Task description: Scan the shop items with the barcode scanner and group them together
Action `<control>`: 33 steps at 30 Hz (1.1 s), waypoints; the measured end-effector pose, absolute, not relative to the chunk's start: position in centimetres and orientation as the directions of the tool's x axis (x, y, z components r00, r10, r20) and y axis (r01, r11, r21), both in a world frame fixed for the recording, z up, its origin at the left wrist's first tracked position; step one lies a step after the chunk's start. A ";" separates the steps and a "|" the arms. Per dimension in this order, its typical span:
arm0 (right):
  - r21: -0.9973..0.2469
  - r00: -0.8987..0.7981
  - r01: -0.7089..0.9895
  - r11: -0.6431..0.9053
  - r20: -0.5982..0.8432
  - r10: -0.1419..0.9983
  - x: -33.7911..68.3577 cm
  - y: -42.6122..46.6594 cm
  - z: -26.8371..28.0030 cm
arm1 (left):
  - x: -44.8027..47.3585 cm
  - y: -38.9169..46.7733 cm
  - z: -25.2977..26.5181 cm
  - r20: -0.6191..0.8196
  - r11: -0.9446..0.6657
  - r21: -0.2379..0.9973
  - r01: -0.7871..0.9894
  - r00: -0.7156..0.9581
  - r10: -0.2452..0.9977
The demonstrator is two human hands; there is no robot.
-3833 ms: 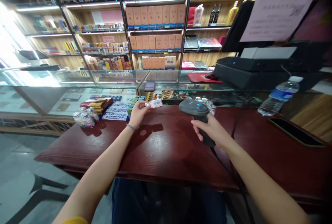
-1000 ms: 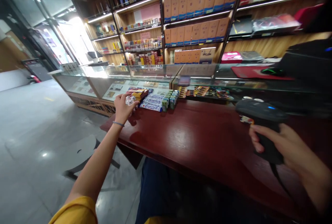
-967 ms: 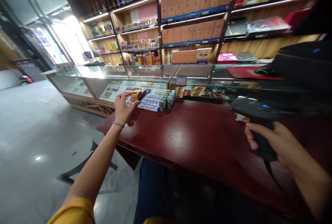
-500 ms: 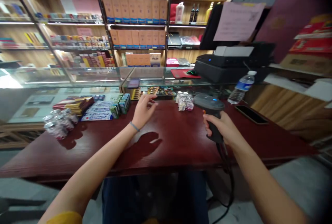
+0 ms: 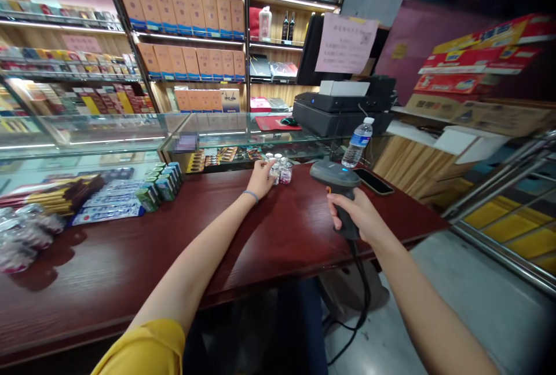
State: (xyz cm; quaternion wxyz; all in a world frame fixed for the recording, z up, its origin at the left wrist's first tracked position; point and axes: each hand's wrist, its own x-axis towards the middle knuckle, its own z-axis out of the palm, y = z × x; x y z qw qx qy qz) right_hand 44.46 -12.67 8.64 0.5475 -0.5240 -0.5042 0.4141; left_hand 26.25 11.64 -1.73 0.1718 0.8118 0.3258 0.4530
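Note:
My right hand is wrapped round the handle of a dark grey barcode scanner, held above the table with its blue light on. My left hand reaches over the dark red table to a small group of clear little jars with silvery lids. Its fingers are apart, right beside the leftmost jars and partly covering them; whether they touch is hard to tell. More such jars stand at the table's left end, beside blue-and-white packets and small green boxes.
A water bottle and a phone are at the table's right end. Behind the table run a glass display counter and a black cash register. The scanner's cable hangs over the front edge. A metal rack stands at right.
My view has turned to the right. My left hand has moved right and forward to the group of jars. My right hand still holds the barcode scanner.

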 end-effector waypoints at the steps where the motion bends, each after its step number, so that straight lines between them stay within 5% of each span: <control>1: -0.991 0.144 0.074 0.111 0.121 0.982 44.5 -12.7 8.6 | 26.4 11.8 -1.8 0.625 -0.733 0.563 0.382 0.383 0.680; 11: -0.993 0.114 0.071 0.091 0.099 0.989 43.8 -11.8 8.1 | 24.2 9.3 0.3 0.554 -0.719 0.578 0.386 0.461 0.693; 18: -0.993 0.085 0.044 0.107 0.110 0.990 41.4 -10.4 9.0 | 16.2 7.6 2.2 0.536 -0.614 0.788 0.043 0.442 0.720; 29: -0.986 -0.183 0.046 0.162 0.151 0.972 34.5 -5.5 9.6 | 4.9 4.1 3.4 0.368 -0.365 0.930 -0.050 0.185 0.911; 33: -0.985 -0.269 0.054 0.161 0.141 0.953 32.7 -4.2 8.8 | 4.3 3.7 3.3 0.224 -0.189 0.937 -0.293 0.089 0.971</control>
